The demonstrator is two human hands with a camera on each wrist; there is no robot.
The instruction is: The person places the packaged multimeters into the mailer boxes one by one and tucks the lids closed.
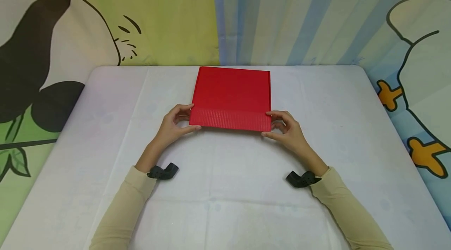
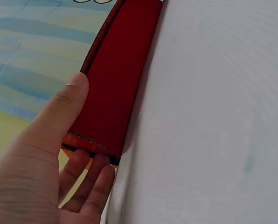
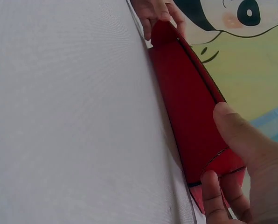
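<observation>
A flat red cardboard box [image 1: 232,89] lies toward the far side of the table, its lid down over the top and a ribbed band along the near edge. At its near left corner my left hand [image 1: 172,123] grips it, thumb at the front and fingers along the side. My right hand [image 1: 289,130] holds the near right corner in a mirrored way. In the left wrist view, the thumb touches the lid's edge above the red front wall [image 2: 120,70]. A dark gap under the lid's edge shows in the right wrist view, above the front wall [image 3: 185,107]. The box's inside is hidden.
A white cloth covers the table [image 1: 225,187]. Behind it hangs a printed curtain [image 1: 299,15] with stripes and cartoon figures. Black wrist mounts [image 1: 163,171] sit at both cuffs of the beige sleeves [image 1: 123,203].
</observation>
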